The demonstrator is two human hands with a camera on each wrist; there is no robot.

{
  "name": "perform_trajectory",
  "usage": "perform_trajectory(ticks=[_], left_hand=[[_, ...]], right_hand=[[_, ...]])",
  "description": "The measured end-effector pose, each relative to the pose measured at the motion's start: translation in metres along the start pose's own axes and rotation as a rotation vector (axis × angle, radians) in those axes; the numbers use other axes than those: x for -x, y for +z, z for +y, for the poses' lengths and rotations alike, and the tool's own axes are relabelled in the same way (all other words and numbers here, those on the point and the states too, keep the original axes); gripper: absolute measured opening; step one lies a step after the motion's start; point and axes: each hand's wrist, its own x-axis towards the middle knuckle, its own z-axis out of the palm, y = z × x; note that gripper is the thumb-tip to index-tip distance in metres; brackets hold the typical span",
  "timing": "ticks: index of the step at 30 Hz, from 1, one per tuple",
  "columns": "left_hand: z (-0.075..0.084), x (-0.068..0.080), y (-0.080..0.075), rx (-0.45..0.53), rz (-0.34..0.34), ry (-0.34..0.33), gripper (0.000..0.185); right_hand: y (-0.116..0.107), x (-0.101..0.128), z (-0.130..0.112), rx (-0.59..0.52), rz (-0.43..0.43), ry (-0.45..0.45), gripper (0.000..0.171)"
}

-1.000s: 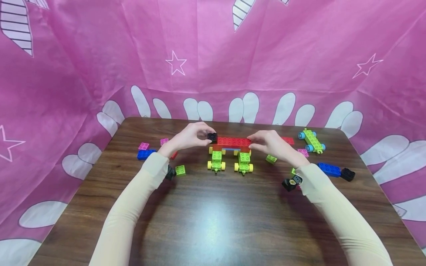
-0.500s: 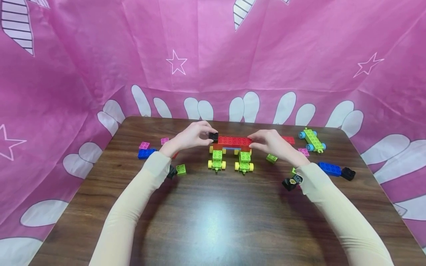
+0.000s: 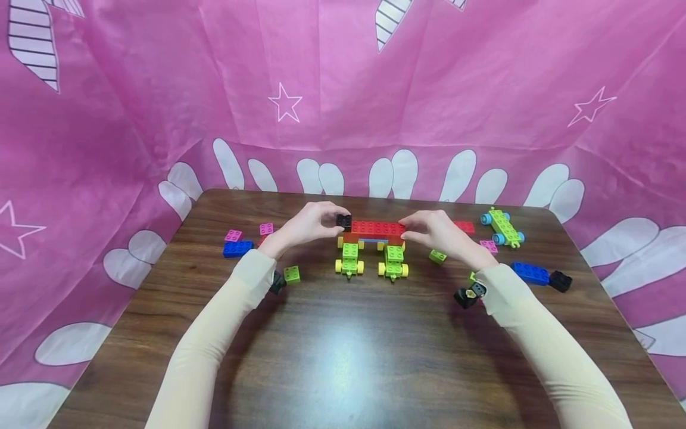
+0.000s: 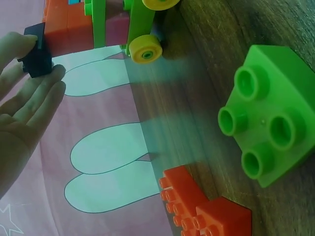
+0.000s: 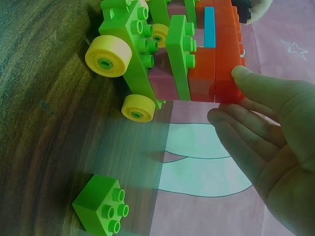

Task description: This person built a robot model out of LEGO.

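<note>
In the head view my left hand (image 3: 308, 226) pinches a small black brick (image 3: 343, 221) between thumb and fingertips. That brick (image 4: 37, 51) sits against the left end of a long red brick (image 3: 377, 227). My right hand (image 3: 435, 233) grips the red brick's other end; the right wrist view shows thumb and fingers around its edge (image 5: 229, 59). Below, more red bricks and a blue piece (image 5: 209, 27) rest on green uprights over two green wheeled bases with yellow wheels, one left (image 3: 349, 262) and one right (image 3: 393, 263). Whether the black brick is clicked on, I cannot tell.
A green car base with blue wheels (image 3: 502, 227) stands at the back right. Blue (image 3: 530, 273) and black (image 3: 560, 281) bricks lie right; blue (image 3: 237, 249), pink (image 3: 233, 236) and green (image 3: 292, 274) ones lie left. A pink curtain (image 3: 343, 77) hangs behind the table.
The back of my left hand has dropped slightly and its wrist has shifted a little right, with the black brick still pinched. My right hand and the wheeled build look unmoved.
</note>
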Motion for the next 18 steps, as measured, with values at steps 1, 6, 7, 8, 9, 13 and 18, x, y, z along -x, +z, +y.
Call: perform_trajectory(ticks=[1, 6, 7, 8, 9, 13, 18], left_hand=[[0.0002, 0.0000, 0.0003, 0.000, -0.001, -0.003, 0.035], [0.0007, -0.0009, 0.0006, -0.024, 0.006, 0.019, 0.033], [0.0010, -0.0010, 0.0005, -0.031, 0.009, 0.026, 0.033], [0.0013, -0.0010, 0.0004, -0.033, 0.010, 0.032, 0.033], [0.0018, -0.0009, 0.0005, -0.035, 0.012, 0.038, 0.033], [0.0033, 0.0000, 0.0018, -0.038, 0.024, 0.042, 0.034], [0.0031, 0.0019, 0.0054, -0.059, 0.037, 0.021, 0.036]], right_hand=[[0.0004, -0.0001, 0.0003, 0.000, 0.002, -0.001, 0.035], [0.0003, -0.0005, 0.0007, 0.004, 0.007, -0.004, 0.034], [0.0002, -0.0006, 0.0006, 0.004, 0.007, -0.004, 0.034], [0.0000, -0.0006, 0.0004, 0.004, 0.007, -0.003, 0.034], [-0.0001, -0.0006, 0.0002, 0.004, 0.007, -0.003, 0.034], [0.0000, -0.0004, -0.0004, 0.005, 0.004, 0.002, 0.035], [0.0020, 0.0016, -0.0008, 0.007, -0.010, 0.017, 0.037]])
